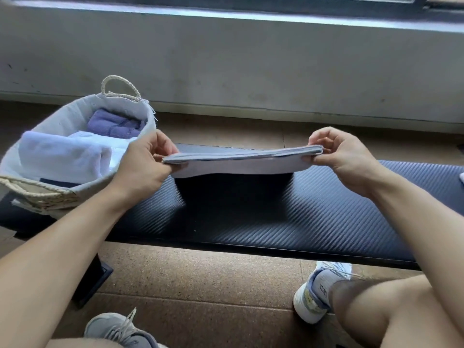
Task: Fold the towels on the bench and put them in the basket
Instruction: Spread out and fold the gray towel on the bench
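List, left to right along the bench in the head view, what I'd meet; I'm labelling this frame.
basket → left hand → folded towel → right hand.

A pale, scuffed wall (226, 66) ran below a dark window sill (251, 15). Speckled brown cork flooring (200, 280) lay under the black ribbed padded bench (313, 212), daylight falling across it.
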Motion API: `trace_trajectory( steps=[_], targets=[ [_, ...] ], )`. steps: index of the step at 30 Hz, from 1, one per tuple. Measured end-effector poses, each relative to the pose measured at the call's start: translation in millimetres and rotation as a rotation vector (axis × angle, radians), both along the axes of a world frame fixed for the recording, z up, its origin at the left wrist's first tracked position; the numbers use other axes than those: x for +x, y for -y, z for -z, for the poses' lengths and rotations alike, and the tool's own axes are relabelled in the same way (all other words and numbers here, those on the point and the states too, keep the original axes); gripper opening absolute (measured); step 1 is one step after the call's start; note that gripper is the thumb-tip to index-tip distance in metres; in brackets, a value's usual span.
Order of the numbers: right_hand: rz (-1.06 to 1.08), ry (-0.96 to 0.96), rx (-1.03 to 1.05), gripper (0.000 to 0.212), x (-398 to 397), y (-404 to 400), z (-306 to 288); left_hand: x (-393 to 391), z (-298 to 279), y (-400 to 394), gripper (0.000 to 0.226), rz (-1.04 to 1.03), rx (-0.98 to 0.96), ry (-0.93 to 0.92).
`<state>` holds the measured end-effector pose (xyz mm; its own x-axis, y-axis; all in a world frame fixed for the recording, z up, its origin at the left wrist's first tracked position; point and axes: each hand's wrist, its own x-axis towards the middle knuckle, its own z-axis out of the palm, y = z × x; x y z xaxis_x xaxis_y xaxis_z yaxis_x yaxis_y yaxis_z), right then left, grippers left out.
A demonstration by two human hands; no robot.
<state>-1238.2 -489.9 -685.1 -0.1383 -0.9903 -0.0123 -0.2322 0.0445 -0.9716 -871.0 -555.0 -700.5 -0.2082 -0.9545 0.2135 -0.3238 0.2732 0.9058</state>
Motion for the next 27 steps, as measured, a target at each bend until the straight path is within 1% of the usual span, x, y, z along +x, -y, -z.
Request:
trace_trajectory(
  steps=[2, 5, 7, 10, 11, 13, 15, 19, 21, 23, 27],
  targets=[
    [-0.062, -0.13, 0.1, 0.039, -3.6, -5.5, 0.6, 3.1, 1.1, -4.1, 0.032, 0.069, 0.059, 0.115],
    [-0.189, -0.281, 0.227, 0.034, -5.3, -12.7, -0.3, 8.6, 4.7, -9.9, 0.038, 0.201, 0.104, 0.303],
    [-0.283, -0.478, 0.284, 0.033, -2.9, -17.0, 0.3, 11.4, 8.9, -14.3, 0.041, 0.283, 0.111, 0.427],
    [-0.412, -0.797, 0.356, 0.032, 4.5, -23.1, 3.5, 14.4, 17.4, -24.5, 0.038, 0.4, 0.095, 0.65],
    [-0.453, -0.851, 0.399, 0.032, 7.6, -25.4, 3.2, 15.2, 19.7, -28.2, 0.038, 0.436, 0.105, 0.722],
    [-0.514, -0.881, 0.486, 0.034, 11.6, -30.0, 2.5, 15.3, 21.8, -34.7, 0.039, 0.476, 0.131, 0.821],
    [-0.523, -0.906, 0.509, 0.034, 13.3, -34.4, 2.7, 15.2, 21.5, -37.8, 0.038, 0.46, 0.153, 0.831],
    [-0.485, -1.01, 0.479, 0.03, 14.2, -40.3, 3.0, 14.8, 18.8, -41.2, 0.034, 0.426, 0.17, 0.822],
    [-0.461, -1.03, 0.438, 0.028, 18.1, -41.1, 5.3, 13.5, 18.2, -42.6, 0.034, 0.416, 0.178, 0.819],
    [-0.454, -1.042, 0.407, 0.029, 23.9, -40.4, 8.6, 12.8, 18.3, -42.8, 0.032, 0.413, 0.183, 0.827],
    [-0.48, -1.106, 0.41, 0.032, 30.7, -38.4, 15.3, 13.8, 18.8, -40.9, 0.028, 0.425, 0.177, 0.862]
  ],
)
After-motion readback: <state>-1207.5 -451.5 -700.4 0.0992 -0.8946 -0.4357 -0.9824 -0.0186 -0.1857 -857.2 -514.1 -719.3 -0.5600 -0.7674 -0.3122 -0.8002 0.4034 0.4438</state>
